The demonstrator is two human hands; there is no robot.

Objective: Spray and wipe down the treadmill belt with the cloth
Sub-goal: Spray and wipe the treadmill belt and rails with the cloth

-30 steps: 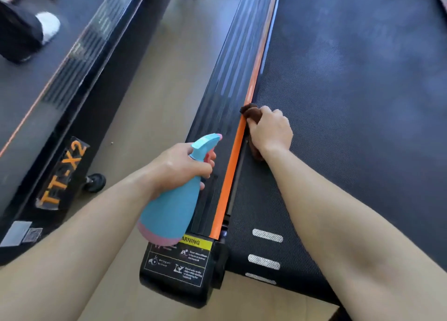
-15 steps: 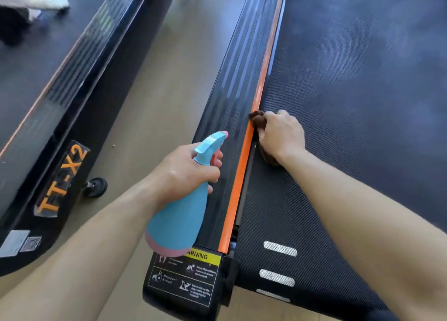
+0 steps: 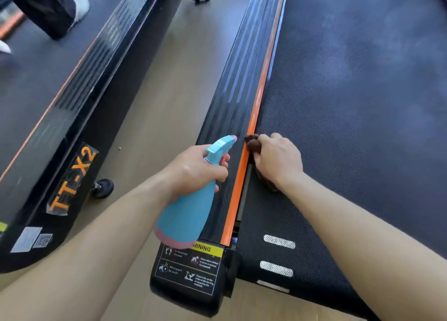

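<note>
My right hand presses brown cloth on treadmill belt edge, touching orange trim. My left hand grips blue spray bottle over side rail. Keep pressure flat, stroke along edge, overlap passes inward.

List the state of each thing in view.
spray bottle, tilted, held off the ground, nozzle pointing forward.
left hand, grips the spray bottle's neck.
cloth, bunched, pressed on the belt's left edge beside the orange strip.
right hand, curled over the cloth.
belt, touched by the cloth; wetness unclear.
</note>
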